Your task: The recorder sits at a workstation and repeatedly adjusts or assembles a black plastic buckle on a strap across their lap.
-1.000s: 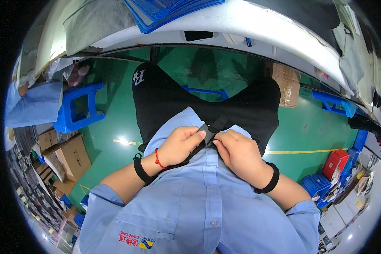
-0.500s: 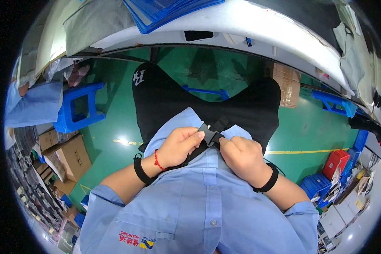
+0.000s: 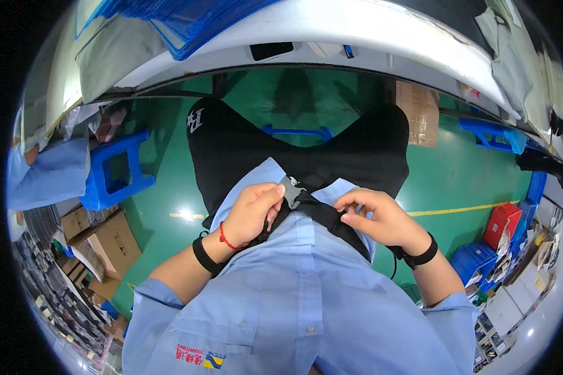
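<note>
At my waist, a dark grey side-release buckle [image 3: 292,193] sits on a black strap [image 3: 325,215]. My left hand [image 3: 253,215] pinches the buckle's left side between thumb and fingers. From the buckle the strap runs down to the right across the blue shirt [image 3: 309,275]. Just right of the strap is my right hand [image 3: 381,217], its fingers loosely curled and apart, fingertips close to the strap's edge. Nothing shows between those fingers. Each wrist wears a black band, and the left also has a red bracelet [image 3: 229,237].
Ahead stands a white workbench [image 3: 331,28] with blue folders [image 3: 200,25] and a dark phone-like object [image 3: 271,51]. A blue stool [image 3: 116,172] and open carton [image 3: 112,250] are left, beside another person's sleeve [image 3: 53,175]. Right are a carton [image 3: 417,115] and red bin [image 3: 502,225].
My right hand has let go of the strap by the buckle, moved right and loosened its fingers. More strap shows now. My left hand still pinches the buckle, slightly further left.
</note>
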The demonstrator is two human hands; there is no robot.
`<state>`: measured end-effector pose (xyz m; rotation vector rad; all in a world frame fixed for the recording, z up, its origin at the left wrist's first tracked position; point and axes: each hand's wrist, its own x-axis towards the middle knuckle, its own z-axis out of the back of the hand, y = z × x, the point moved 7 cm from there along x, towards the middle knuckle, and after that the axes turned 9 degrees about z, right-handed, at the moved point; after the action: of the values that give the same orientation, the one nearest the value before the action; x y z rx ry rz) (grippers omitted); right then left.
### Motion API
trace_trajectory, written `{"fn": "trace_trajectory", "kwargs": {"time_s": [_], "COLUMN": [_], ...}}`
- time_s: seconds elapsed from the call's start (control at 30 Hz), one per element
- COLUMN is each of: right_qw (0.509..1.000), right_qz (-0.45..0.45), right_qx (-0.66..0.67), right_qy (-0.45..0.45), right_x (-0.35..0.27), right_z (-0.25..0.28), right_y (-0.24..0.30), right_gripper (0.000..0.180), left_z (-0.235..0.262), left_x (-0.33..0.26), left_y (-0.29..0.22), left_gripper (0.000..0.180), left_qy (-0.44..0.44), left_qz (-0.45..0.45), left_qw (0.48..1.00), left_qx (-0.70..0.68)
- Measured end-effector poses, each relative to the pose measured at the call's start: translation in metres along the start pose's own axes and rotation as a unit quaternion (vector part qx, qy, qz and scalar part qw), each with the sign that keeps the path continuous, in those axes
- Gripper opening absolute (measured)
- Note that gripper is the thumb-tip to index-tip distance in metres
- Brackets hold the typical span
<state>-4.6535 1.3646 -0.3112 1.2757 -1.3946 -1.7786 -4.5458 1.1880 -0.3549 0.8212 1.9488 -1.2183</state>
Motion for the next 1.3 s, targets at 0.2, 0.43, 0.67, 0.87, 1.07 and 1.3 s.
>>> {"fn": "trace_trajectory", "kwargs": {"time_s": [0.2,0.43,0.67,0.87,1.07,1.3], "right_qw": [0.997,0.990,0.989,0.978,0.945,0.960], "right_qz": [-0.033,-0.103,-0.121,-0.170,-0.151,-0.203], "right_qx": [-0.039,-0.032,-0.030,0.115,0.277,0.167], "right_qy": [-0.054,-0.087,-0.073,-0.018,-0.085,0.096], "right_x": [-0.024,-0.054,-0.062,-0.073,-0.083,-0.109], "right_z": [0.008,-0.005,-0.009,-0.008,-0.003,-0.003], "right_y": [-0.015,-0.020,-0.031,-0.052,-0.064,-0.072], "right_gripper": [0.020,0.026,0.018,0.026,0.016,0.011], "left_z": [0.003,0.004,0.003,-0.007,-0.012,-0.007], "left_x": [0.000,0.003,0.003,0.001,0.002,0.004], "left_y": [-0.001,-0.002,-0.002,-0.002,-0.003,-0.003], "left_gripper": [0.039,0.040,0.040,0.040,0.038,0.037], "left_qy": [-0.012,-0.011,0.005,0.019,0.029,0.030], "left_qz": [0.009,0.010,0.013,0.027,0.038,0.027], "left_qw": [1.000,1.000,1.000,0.995,0.991,0.996], "left_qx": [-0.001,0.000,0.025,0.094,0.123,0.084]}}
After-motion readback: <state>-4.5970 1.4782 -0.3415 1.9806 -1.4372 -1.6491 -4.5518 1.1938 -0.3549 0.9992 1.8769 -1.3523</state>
